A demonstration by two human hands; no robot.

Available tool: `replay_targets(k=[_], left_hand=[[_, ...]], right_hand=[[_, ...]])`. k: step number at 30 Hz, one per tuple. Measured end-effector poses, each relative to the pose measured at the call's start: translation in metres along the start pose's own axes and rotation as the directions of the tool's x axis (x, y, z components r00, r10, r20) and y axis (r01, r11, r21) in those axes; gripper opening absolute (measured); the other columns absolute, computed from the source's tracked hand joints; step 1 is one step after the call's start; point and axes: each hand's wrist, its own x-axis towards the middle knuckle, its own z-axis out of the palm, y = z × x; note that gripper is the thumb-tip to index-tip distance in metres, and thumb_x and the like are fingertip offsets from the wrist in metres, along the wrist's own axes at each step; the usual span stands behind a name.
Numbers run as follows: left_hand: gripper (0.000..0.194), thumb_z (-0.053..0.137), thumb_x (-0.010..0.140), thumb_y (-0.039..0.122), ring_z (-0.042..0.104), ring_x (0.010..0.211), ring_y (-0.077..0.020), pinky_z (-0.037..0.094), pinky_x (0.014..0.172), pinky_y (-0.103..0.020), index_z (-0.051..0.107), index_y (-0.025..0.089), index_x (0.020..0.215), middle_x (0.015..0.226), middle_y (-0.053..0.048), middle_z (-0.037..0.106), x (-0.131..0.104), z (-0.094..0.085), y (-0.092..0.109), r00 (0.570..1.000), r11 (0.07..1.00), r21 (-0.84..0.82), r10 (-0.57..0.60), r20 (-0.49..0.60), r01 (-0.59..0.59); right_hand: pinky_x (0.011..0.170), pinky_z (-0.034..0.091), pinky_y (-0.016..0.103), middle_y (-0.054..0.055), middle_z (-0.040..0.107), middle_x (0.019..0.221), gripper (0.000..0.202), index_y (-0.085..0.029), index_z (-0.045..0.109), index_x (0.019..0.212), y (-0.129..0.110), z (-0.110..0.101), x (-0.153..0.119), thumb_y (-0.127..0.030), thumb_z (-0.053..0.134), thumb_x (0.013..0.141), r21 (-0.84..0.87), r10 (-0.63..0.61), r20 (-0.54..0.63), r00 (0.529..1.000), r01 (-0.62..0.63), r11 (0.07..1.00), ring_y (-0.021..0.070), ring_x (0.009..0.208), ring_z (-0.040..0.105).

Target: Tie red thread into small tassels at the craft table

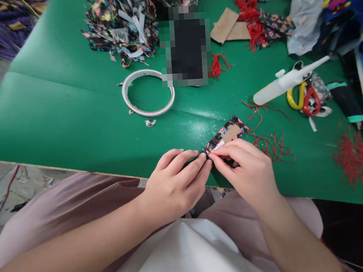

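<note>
A narrow floral fabric strip (214,141) slants across the table's front edge, with a piece of brown cardboard (233,132) on it. Beside the cardboard is a small white strip (218,146), which looks like tape or its backing paper. My left hand (181,181) holds the fabric strip's near end, its fingers lying together over it. The thumb and forefinger of my right hand (246,165) pinch at that same end, touching the left fingertips. My fingers hide exactly what is pinched. Loose red threads (270,147) lie just right of the fabric strip.
A tape roll (126,94) lies left of a blurred-out dark object (188,49). Floral scraps (119,25) are heaped behind. To the right are a white nozzle bottle (269,93), scissors (311,102), a black-and-teal tool (345,99) and red tassels (257,33) by cardboard pieces (224,25).
</note>
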Motion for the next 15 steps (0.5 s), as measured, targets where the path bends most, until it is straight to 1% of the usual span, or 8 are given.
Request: replay_targets(k=[9,15], left_hand=[[0.029,0.057,0.079,0.018,0.061,0.096,-0.0199,0.045,0.084,-0.037,0.062,0.016,0.108,0.103,-0.005,0.068,0.0019,-0.0009,0.0003,1.0,1.0,-0.001,0.007,0.0,-0.007],[0.03,0.057,0.079,0.017,0.06,0.097,-0.0202,0.044,0.086,-0.038,0.061,0.016,0.109,0.104,-0.005,0.068,0.0008,-0.0011,-0.0005,1.0,1.0,-0.007,0.005,0.01,-0.005]], right_hand=[[0.068,0.047,0.027,0.003,0.065,0.075,0.008,-0.019,0.063,0.076,-0.0015,-0.0023,0.0007,-0.017,0.056,0.081,0.023,0.032,0.01,0.999,-0.032,0.999,0.0135,0.074,0.059],[0.066,0.045,0.026,0.002,0.064,0.072,0.008,-0.019,0.062,0.075,-0.0011,-0.0019,0.0015,-0.017,0.056,0.081,0.008,0.046,0.015,0.999,-0.046,0.999,0.013,0.071,0.057]])
